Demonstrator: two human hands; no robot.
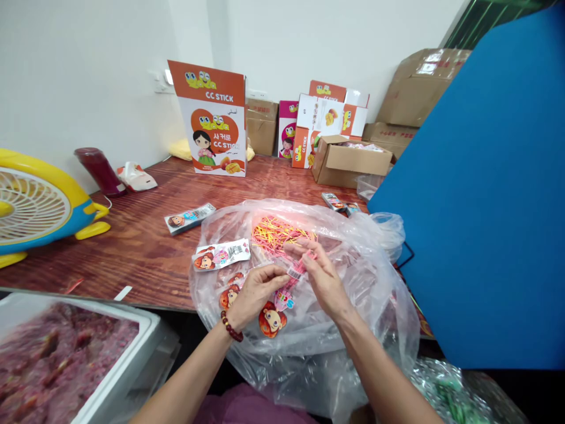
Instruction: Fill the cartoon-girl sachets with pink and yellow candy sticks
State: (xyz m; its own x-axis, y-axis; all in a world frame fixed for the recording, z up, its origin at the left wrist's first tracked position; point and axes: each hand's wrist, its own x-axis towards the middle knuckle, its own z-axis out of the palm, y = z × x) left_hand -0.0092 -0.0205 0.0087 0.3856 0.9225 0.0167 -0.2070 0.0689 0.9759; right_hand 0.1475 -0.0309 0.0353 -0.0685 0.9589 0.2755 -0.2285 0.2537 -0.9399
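Both hands are working on one little candy packet (295, 272), held over the big clear plastic bag (353, 282) that's spread across the near edge of the table (145, 247). The left hand (253, 294) pinches the packet's lower end between thumb and fingertips, and the right hand (320, 274) pinches the top end, fingers pressed together around it. I'd guess the packet weighs almost nothing and is thin, floppy, slick film, so it's best gripped by the flat ends rather than the middle, where the sticks inside could probably snap.

Inside the bag there's a loose pile of pink and yellow sticks (280, 232), and more packets with a cartoon girl's face (271, 321) lie under the hands. A filled packet (220, 255) lies on top of the bag, another one (189, 218) out on the table.

Further back stands an orange and white display box (214, 118) that reads "CC STICK", with Korean and Arabic-looking writing I can't read properly. The smaller boxes (326, 121) behind show the same design. The packet's print is too small to read, apart from a barcode. A yellow fan (39, 203) sits at left, a blue board (481, 194) at right.
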